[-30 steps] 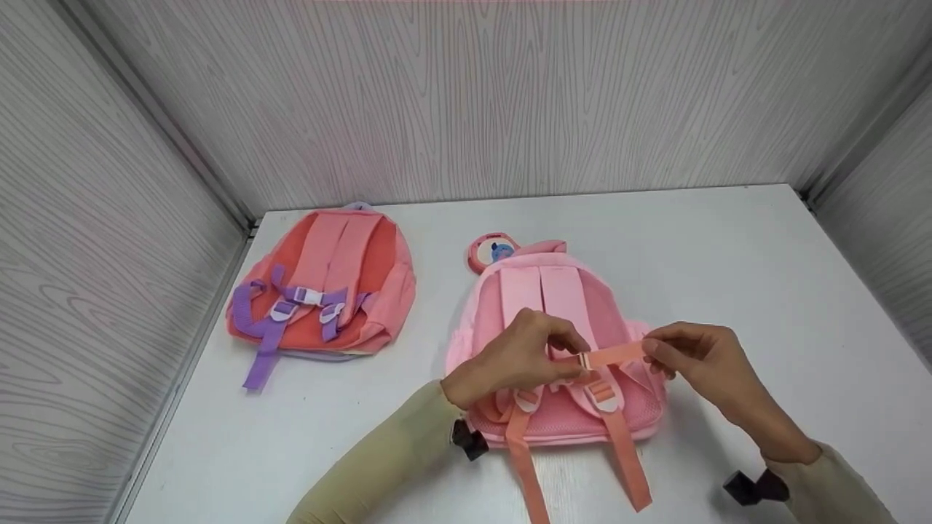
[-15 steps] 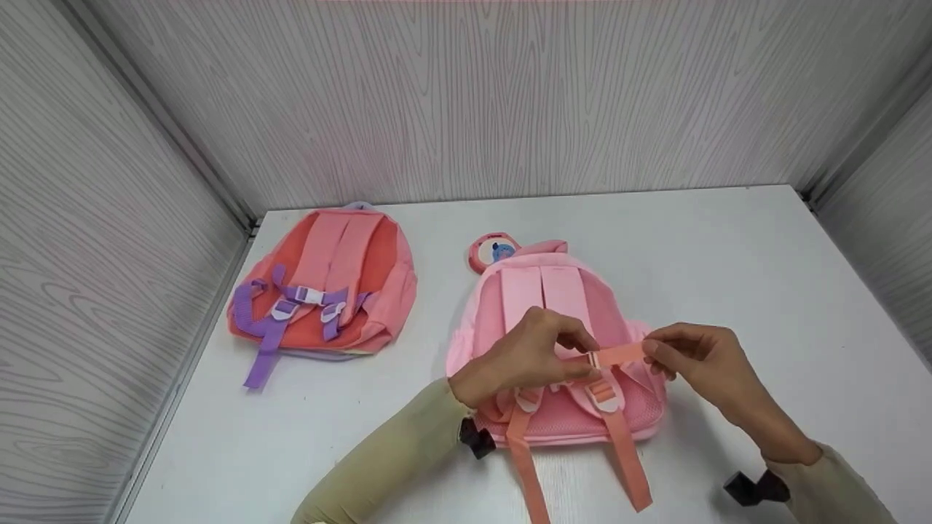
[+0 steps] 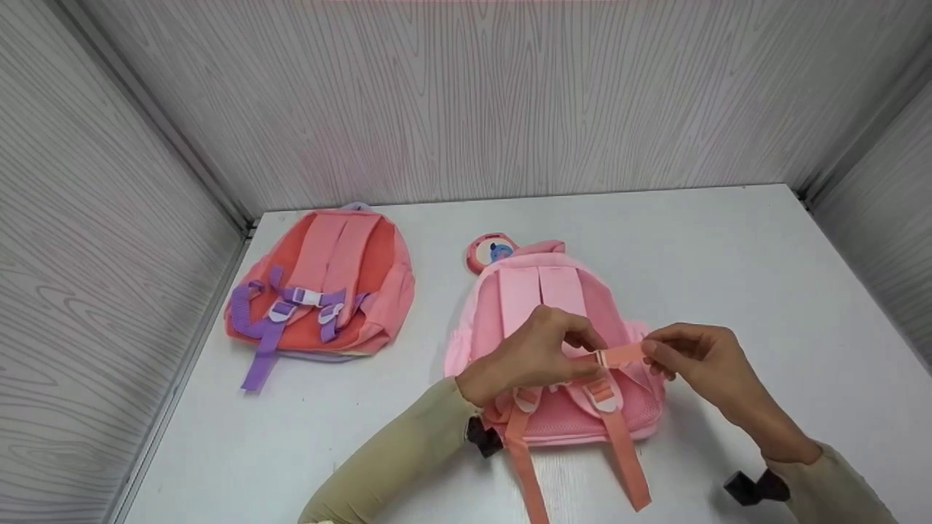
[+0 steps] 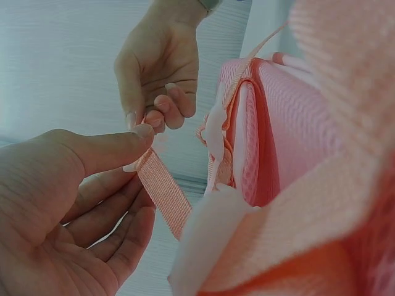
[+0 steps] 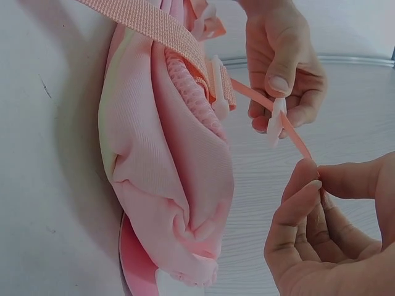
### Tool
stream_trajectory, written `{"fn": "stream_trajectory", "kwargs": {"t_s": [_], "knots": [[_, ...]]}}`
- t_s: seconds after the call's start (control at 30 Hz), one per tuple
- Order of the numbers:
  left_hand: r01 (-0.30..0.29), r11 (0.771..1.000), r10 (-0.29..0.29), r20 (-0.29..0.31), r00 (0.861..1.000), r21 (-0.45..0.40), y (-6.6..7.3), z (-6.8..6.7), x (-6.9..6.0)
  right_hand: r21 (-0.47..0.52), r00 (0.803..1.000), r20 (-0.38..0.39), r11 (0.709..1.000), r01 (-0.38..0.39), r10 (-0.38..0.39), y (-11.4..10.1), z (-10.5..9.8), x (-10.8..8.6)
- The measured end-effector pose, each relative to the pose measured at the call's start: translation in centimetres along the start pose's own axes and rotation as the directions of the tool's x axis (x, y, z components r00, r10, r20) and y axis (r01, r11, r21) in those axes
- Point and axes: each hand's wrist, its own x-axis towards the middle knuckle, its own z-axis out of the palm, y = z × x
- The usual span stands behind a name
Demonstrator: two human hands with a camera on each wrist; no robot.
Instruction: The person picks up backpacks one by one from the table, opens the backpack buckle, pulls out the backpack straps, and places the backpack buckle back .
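Note:
A light pink backpack (image 3: pixel 482 320) lies straps-up on the table. Across its lower part, my left hand (image 3: pixel 540 353) pinches a small white slider (image 5: pixel 279 120) threaded on an orange strap (image 3: pixel 621 355). Just to the right, my right hand (image 3: pixel 703 364) pinches that strap between thumb and forefinger, holding it taut above the bag. The left wrist view has my left hand (image 4: pixel 80 197) close to my right hand (image 4: pixel 162 68), both at the strap. Two orange straps (image 3: pixel 628 466) hang from buckles over the bag's bottom edge.
On the left of the white table (image 3: pixel 699 240) rests a coral backpack (image 3: pixel 397 291) with purple straps (image 3: pixel 263 356). A round pink tag (image 3: pixel 491 252) lies by the light pink bag's top handle. Wood-grain panels (image 3: pixel 451 102) stand behind and at both sides.
My left hand has slid to the right along the strap with the slider, shortening the stretch between my hands. My right hand has stayed in place.

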Motion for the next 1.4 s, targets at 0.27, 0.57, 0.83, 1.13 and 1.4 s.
{"fn": "stream_trajectory", "kwargs": {"t_s": [0.27,0.57,0.83,1.13,1.4], "knots": [[0.002,1.000,-0.002,0.013,1.000,-0.009,0.4,0.2,0.5,0.004,1.000,0.000,1.000,0.000,0.000,0.2,0.0,-0.1],[0.079,0.997,-0.079,0.022,0.997,-0.005,0.7,0.6,0.9,0.000,1.000,0.010,1.000,-0.003,0.003,0.2,-0.2,-0.2],[0.085,0.996,-0.086,0.034,0.996,0.025,1.2,0.9,1.6,-0.018,1.000,0.013,1.000,-0.001,0.001,0.3,-0.4,-0.1],[0.099,0.992,-0.103,0.046,0.994,0.072,1.2,1.4,2.5,-0.055,1.000,0.010,0.998,-0.021,0.022,0.6,-0.4,0.0],[0.097,0.994,-0.100,0.052,0.994,0.054,0.8,2.2,3.0,-0.064,0.999,0.015,0.998,-0.027,0.028,1.2,-0.7,-0.1]]}}
